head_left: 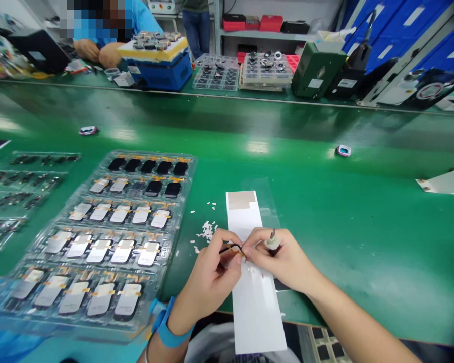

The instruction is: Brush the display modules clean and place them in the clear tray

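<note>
Blister tray (pixel 187 189) left of hands (pixel 212 275) (pixel 283 259) (white scraps (pixel 207 231) between); green bench (pixel 363 227) passable rightward.

- My left hand (pixel 212 275) and right hand (pixel 283 259) cover most of the thin flex cable (pixel 232 247) between them, so I can't see either of its ends.
- The small cylindrical tool (pixel 273 242) sits partly hidden in my right fingers (pixel 261 239), and its dark tip is too small for me to identify.
- The white flecks (pixel 207 231) on the green mat (pixel 306 201) are too small to tell what they are.
- The blister tray (pixel 22 201) runs off the left edge, and its dark parts are too small to identify.
- The dark-celled tray (pixel 327 345) is cut off by the bottom edge.
- The co-worker's blue sleeve (pixel 139 17) is cut off by the top edge.
</note>
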The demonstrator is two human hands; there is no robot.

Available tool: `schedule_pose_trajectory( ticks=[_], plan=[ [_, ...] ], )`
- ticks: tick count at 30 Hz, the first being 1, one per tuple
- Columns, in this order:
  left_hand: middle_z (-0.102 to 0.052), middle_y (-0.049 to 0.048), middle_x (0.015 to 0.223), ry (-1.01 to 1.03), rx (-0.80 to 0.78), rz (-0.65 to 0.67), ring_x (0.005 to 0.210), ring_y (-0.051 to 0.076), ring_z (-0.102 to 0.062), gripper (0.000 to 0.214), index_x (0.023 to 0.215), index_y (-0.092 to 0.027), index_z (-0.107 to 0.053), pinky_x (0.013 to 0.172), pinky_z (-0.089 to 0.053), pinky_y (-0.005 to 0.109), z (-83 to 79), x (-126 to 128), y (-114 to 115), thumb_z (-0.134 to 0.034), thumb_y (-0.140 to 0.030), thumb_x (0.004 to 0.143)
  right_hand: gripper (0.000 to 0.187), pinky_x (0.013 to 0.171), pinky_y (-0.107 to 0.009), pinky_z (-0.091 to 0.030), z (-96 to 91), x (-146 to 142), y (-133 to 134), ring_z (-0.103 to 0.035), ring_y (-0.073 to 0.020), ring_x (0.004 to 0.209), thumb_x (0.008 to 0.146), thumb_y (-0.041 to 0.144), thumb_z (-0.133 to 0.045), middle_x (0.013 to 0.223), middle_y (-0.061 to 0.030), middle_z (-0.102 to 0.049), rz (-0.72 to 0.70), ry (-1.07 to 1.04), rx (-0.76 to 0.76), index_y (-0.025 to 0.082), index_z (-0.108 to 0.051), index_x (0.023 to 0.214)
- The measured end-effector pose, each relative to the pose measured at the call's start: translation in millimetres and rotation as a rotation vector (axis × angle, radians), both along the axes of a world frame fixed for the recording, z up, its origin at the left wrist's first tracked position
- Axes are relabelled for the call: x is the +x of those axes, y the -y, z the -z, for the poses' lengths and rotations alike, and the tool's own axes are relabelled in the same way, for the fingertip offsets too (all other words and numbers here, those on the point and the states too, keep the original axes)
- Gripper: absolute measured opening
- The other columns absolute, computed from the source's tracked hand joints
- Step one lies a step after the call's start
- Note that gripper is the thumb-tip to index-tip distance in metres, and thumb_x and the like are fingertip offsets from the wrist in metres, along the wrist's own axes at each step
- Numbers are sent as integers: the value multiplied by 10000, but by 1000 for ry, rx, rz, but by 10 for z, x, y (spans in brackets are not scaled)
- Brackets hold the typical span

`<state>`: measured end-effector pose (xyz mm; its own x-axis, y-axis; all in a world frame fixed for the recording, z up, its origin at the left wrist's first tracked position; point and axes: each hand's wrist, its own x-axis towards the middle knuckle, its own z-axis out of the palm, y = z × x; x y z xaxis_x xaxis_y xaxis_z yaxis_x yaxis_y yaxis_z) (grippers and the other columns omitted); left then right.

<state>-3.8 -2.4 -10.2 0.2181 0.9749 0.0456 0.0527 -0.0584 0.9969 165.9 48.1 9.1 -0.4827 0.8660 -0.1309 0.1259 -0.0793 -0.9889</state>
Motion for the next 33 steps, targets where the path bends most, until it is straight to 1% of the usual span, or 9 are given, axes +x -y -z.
schedule_pose_trajectory(
  ticks=[4, 10, 14, 23, 31, 33],
  plan=[
    [-529, -37, 741, 41, -25, 12, 565, 98, -391, 34, 1033, -236, -455, 501, -294, 203, 5, 1, -12, -466, -255, 1008, 221, 432, -236, -212, 25, 8, 5, -285, -66, 457, 813, 345, -666, 522, 71, -378, -6, -16, -30, 147, -707, 724],
    [-455, -53, 705, 27, -51, 25, 586, 108, -351, 109, 1070, -246, -452, 528, -270, 238, 61, -25, 5, -432, -348, 1037, 178, 418, -229, -159, 39, 6, -6, -203, -51, 423, 808, 308, -677, 457, 122, -263, -13, -69, -51, 167, -673, 701],
    [-402, -56, 704, 68, -105, 58, 599, 115, -324, 179, 1133, -252, -446, 543, -255, 262, 101, -48, 40, -402, -402, 1046, 149, 405, -228, -136, 43, 0, -20, -174, -47, 408, 791, 294, -675, 438, 137, -238, -14, -76, -97, 170, -664, 709],
    [-379, -57, 762, 179, -207, 103, 631, 101, -330, 157, 1150, -271, -427, 565, -286, 244, 75, -10, 28, -437, -386, 1043, 205, 416, -234, -130, 35, 12, -39, -166, -44, 423, 787, 322, -686, 445, 131, -255, -21, -100, -148, 170, -626, 663],
    [-388, -57, 759, 66, -151, 74, 601, 98, -323, 142, 1108, -251, -417, 543, -290, 230, 57, -9, 19, -444, -370, 1036, 249, 434, -243, -139, 32, -9, -22, -168, -54, 429, 788, 375, -706, 442, 125, -258, -23, -90, -188, 179, -626, 656],
    [-388, -62, 733, 36, -136, 58, 591, 100, -332, 145, 1102, -243, -414, 535, -288, 230, 66, -7, 9, -452, -363, 1030, 260, 449, -242, -179, 45, -5, -18, -215, -62, 443, 785, 395, -719, 462, 107, -308, -22, -81, -170, 181, -633, 667]
  ],
)
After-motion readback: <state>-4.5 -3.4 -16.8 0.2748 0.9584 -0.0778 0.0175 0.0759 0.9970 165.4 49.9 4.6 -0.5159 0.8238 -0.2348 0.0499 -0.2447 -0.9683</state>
